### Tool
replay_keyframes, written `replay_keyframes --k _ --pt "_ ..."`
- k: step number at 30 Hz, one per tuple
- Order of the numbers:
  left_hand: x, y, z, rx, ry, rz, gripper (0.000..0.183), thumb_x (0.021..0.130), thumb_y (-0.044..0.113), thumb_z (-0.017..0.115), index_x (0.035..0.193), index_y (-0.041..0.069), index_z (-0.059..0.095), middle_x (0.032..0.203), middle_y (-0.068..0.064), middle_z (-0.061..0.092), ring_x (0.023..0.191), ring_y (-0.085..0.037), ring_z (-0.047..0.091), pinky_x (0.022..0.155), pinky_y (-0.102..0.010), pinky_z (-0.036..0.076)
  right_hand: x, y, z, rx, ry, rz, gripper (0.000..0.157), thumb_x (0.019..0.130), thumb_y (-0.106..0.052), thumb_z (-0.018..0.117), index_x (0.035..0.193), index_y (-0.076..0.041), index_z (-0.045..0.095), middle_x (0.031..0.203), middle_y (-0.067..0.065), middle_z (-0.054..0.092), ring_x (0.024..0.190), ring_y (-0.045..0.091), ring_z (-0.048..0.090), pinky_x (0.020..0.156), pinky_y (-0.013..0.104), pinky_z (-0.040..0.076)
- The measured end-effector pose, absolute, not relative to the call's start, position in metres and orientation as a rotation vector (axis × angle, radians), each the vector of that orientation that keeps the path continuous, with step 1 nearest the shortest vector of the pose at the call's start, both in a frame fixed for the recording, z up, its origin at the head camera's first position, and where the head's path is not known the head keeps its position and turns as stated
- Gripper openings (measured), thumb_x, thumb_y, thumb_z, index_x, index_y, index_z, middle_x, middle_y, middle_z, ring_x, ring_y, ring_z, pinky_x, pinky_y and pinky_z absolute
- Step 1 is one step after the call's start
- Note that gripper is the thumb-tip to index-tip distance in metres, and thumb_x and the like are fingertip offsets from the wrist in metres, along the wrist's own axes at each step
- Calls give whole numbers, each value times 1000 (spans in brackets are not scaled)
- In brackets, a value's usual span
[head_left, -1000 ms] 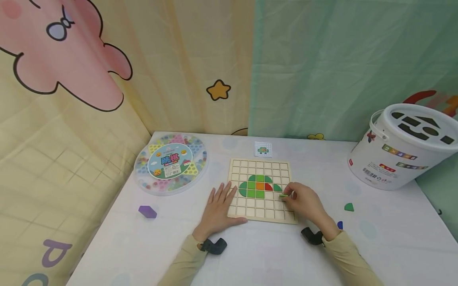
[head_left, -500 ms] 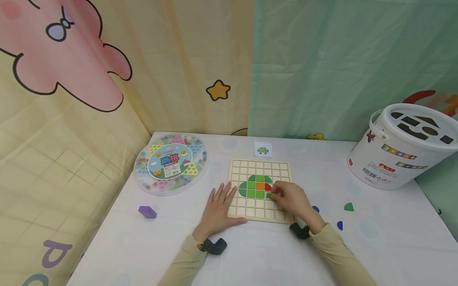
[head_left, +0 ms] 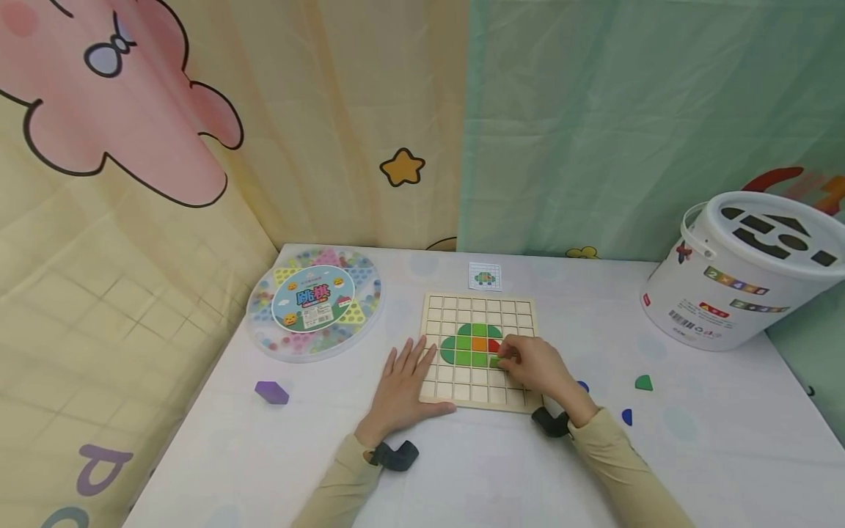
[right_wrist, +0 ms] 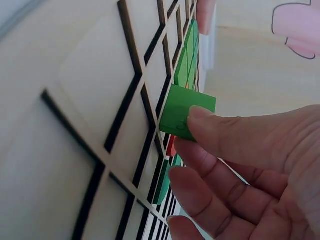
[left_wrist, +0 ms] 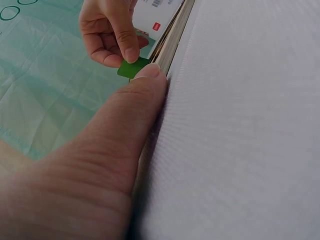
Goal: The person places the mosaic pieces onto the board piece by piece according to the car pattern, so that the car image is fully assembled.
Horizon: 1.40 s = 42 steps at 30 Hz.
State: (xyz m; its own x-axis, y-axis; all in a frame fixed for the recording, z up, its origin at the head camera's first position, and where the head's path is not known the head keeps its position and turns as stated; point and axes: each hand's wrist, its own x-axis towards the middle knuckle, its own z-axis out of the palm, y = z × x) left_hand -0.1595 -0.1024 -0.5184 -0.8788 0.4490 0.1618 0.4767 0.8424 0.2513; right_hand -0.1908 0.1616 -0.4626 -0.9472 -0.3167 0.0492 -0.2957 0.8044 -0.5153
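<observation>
My right hand (head_left: 538, 364) pinches a green square tile (right_wrist: 182, 111) between thumb and fingers. In the right wrist view the tile stands tilted, one edge at the grid of the wooden board (head_left: 455, 396). Green, orange and red pieces fill a group of cells in the board's middle; the red piece (head_left: 494, 345) sits just above the pinched tile. My left hand (head_left: 401, 385) lies with its fingers spread over the board's left edge, its thumb (left_wrist: 127, 107) along the front edge. Part of the board's right side is hidden under the right hand.
A small pattern card (head_left: 485, 277) lies behind the board. A round Chinese checkers box (head_left: 370, 323) is at the left, a purple block (head_left: 272, 391) in front of it. A white bucket (head_left: 686, 293) stands right, with a green piece (head_left: 643, 382) and a blue piece (head_left: 627, 416) nearer.
My right hand has moved left across the board with the green tile, from the right-hand cells to beside the filled group. The left hand has stayed in place.
</observation>
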Motion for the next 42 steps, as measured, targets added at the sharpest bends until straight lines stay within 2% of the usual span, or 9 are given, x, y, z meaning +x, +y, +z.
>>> replay_keyframes --k 9,32,38,42 --pt "-159 -103 -519 -731 -2929 -441 103 76 75 55 151 12 25 157 -8 15 143 -29 8 113 -48 5 -194 158 -464 -482 2976 -830 6 84 -12 72 80 -11 68 74 -4 60 63 12 51 59 31 45" --pt "-160 -103 -521 -729 -2932 -447 103 75 75 55 152 13 24 157 -7 13 143 -28 6 113 -47 4 -194 150 -466 -422 3050 -743 12 82 -15 75 73 -11 68 71 -3 56 61 12 50 56 30 45" --pt "-160 -103 -521 -733 -2932 -454 103 76 75 55 152 12 23 157 -7 13 143 -29 7 113 -47 3 -191 154 -467 -437 3041 -758 8 82 -14 75 76 -10 71 72 -3 57 63 12 51 59 32 46" --pt "-160 -103 -519 -734 -2934 -449 104 76 74 55 152 12 23 157 -8 14 143 -29 7 113 -47 4 -187 159 -466 -467 3017 -775 7 83 -14 73 86 -8 75 73 -4 57 62 11 49 58 30 44"
